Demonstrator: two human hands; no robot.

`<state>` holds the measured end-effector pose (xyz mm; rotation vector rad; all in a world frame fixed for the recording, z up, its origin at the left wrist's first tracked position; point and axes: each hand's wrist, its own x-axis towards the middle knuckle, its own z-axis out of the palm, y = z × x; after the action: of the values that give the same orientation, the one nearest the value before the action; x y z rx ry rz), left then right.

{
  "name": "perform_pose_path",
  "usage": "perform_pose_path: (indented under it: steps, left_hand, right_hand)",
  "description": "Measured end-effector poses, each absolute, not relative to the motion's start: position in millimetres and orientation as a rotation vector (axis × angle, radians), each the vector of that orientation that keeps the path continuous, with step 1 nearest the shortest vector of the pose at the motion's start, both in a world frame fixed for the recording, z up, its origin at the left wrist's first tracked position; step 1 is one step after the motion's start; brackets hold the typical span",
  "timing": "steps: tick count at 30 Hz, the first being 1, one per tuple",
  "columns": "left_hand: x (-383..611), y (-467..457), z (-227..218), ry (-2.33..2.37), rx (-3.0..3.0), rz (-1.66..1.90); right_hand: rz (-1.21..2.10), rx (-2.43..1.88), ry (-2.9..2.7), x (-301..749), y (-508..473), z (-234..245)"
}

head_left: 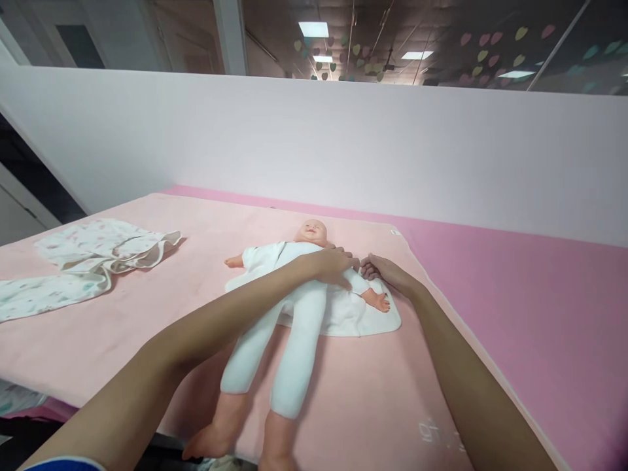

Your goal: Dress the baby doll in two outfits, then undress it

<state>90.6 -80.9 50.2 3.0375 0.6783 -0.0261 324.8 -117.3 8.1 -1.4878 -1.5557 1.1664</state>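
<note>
A baby doll (314, 230) lies face up, its head toward the back wall and its bare feet toward me. White leggings (299, 347) cover its legs, and a white shirt (262, 258) is on its upper body with the front panel spread out to the right under its arm. My left hand (338, 265) reaches across the doll's chest, its fingers bent round the sleeved upper arm on the right. Close beside it, my right hand (387, 271) is closed with curled fingers above that sleeve. What its fingertips pinch, if anything, is hidden.
Crumpled white printed baby clothes (112, 248) lie on the left of the pink mat (196, 222). A pink surface (515, 294) extends beyond the mat on the right. A low white wall (314, 144) stands behind, with windows above it.
</note>
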Motion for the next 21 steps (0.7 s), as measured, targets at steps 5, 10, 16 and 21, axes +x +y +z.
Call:
perform_pose_path:
  steps: [5,10,16,21]
  left_hand:
    - [75,-82,48,0.708,2.964,0.379]
    - [56,-87,55,0.804,2.738,0.782]
    - [61,-89,55,0.934,2.664,0.755]
    - [61,-90,55,1.051,2.650,0.680]
  right_hand:
    - [1.178,-1.498,-1.456,340,-116,0]
    - [1.178,-1.522,-1.477,336,-116,4]
    - [0.882,-1.878,-1.701,299,-123,6]
    - [0.351,-2.004,-1.980,270,-131,6]
